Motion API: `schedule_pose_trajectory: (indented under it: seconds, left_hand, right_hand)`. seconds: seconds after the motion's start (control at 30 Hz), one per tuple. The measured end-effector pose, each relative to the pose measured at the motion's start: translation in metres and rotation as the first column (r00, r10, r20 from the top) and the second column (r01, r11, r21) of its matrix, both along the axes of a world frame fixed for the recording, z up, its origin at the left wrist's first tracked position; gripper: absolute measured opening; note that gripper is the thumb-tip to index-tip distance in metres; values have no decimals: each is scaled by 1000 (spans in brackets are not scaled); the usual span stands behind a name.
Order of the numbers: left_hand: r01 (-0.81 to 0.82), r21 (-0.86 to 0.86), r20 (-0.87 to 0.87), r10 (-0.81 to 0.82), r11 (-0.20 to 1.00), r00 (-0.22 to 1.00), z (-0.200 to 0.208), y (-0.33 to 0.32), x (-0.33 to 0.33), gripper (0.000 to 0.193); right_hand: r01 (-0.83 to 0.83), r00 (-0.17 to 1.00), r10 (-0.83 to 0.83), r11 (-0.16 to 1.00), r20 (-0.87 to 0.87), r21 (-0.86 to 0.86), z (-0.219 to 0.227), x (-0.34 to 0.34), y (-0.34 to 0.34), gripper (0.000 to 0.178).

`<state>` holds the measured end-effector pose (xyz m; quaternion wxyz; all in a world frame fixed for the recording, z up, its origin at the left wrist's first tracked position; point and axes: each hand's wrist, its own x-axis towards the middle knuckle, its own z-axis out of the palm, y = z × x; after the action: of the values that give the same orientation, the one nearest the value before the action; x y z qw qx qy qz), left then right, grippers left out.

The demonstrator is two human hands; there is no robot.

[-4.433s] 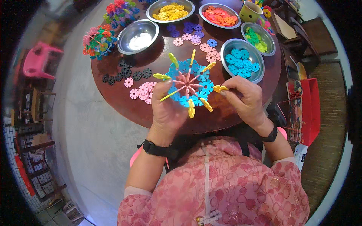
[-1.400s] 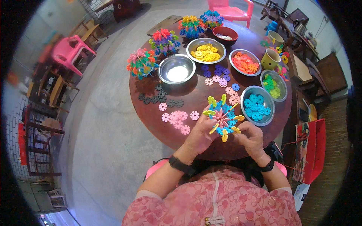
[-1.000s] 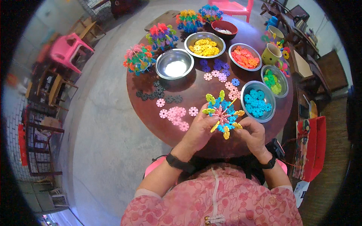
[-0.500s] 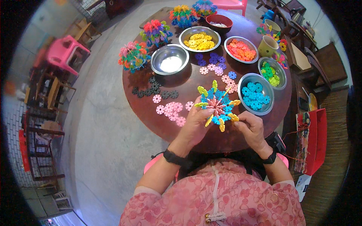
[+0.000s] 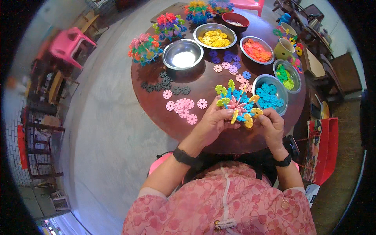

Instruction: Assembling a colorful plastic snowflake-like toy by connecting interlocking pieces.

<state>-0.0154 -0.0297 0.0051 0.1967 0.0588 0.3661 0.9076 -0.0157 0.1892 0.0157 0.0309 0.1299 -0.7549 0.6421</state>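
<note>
Between my hands, above the near part of the round table, is a flower-like assembly [image 5: 237, 103] of interlocking plastic discs. Its centre is pink, blue discs ring it, and green and yellow discs stick out at the rim. My left hand [image 5: 215, 120] grips its left side, thumb near the pink centre. On the right, my right hand [image 5: 271, 124] pinches a yellow disc [image 5: 256, 112] at the assembly's edge. Nearest to the right hand stands a steel bowl of blue discs [image 5: 268, 96]. Loose pink discs [image 5: 183, 105] lie left of my left hand.
Steel bowls hold yellow discs [image 5: 214, 38], orange discs [image 5: 256, 50] and green discs [image 5: 284, 74]; another steel bowl [image 5: 172, 64] has a shiny bare inside. Black discs [image 5: 166, 82] and purple discs [image 5: 225, 56] lie loose. Finished-looking colourful disc balls [image 5: 145, 47] line the far left edge.
The assembly has tilted in my hands, so its green and yellow discs face up more. My view has shifted slightly, moving the table and bowls rightward. Both hands keep their hold.
</note>
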Motion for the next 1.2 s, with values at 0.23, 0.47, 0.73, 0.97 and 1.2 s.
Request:
schedule_pose_trajectory:
  seconds: [0.23,0.47,0.73,0.97,1.2]
  left_hand:
    - [6,63,-15,-5,998,1000,1,3,3,52]
    - [22,11,36,-22,1000,999,4,0,1,42]
    - [-16,83,-6,17,996,1000,4,-1,0,41]
    - [-71,97,-106,82,993,991,12,7,2,58]
    - [-121,103,-115,133,987,984,4,5,-1,63]
  right_hand:
    - [-5,1000,5,1000,2,-3,3,3,3,11]
    - [-16,1000,16,1000,3,-27,2,4,-1,11]
    - [-47,998,47,999,44,-21,9,5,-4,8]
    - [-60,998,61,998,13,-35,10,4,0,7]
    - [-40,996,46,996,-70,81,4,0,0,7]
